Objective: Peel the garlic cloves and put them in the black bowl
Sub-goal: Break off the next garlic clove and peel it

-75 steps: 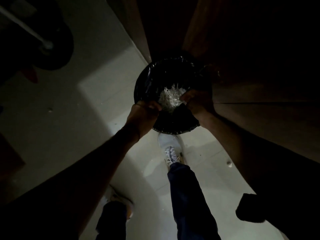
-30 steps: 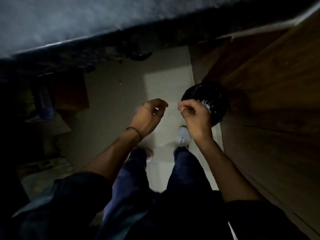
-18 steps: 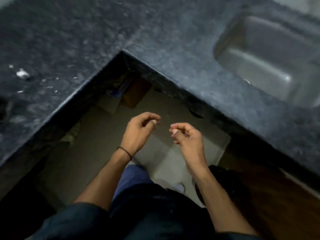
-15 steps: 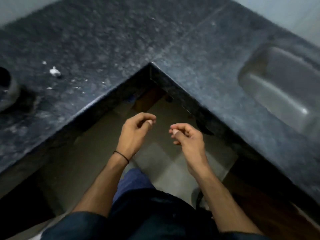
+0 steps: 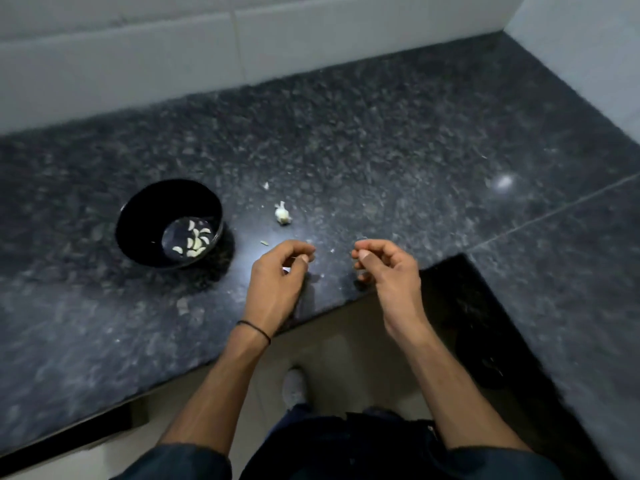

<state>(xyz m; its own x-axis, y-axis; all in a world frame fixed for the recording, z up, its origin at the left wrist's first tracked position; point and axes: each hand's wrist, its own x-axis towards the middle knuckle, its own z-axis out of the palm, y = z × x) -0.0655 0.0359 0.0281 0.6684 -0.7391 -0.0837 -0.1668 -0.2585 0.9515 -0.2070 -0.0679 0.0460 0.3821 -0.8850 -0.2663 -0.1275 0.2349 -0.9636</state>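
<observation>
left hand (image 5: 277, 282) and right hand (image 5: 389, 271) held apart over the counter (image 5: 381, 150) edge, fingers loosely curled, nothing visibly held in either. unpeeled garlic piece (image 5: 282, 213) on the counter at 12 o'clock from the left hand. black bowl (image 5: 138, 220) at its 10 o'clock, peeled cloves (image 5: 194, 241) inside.

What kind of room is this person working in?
Most likely a home kitchen: a dark speckled stone counter that turns a corner, a pale tiled wall behind it, and a black bowl holding peeled garlic cloves.
</observation>
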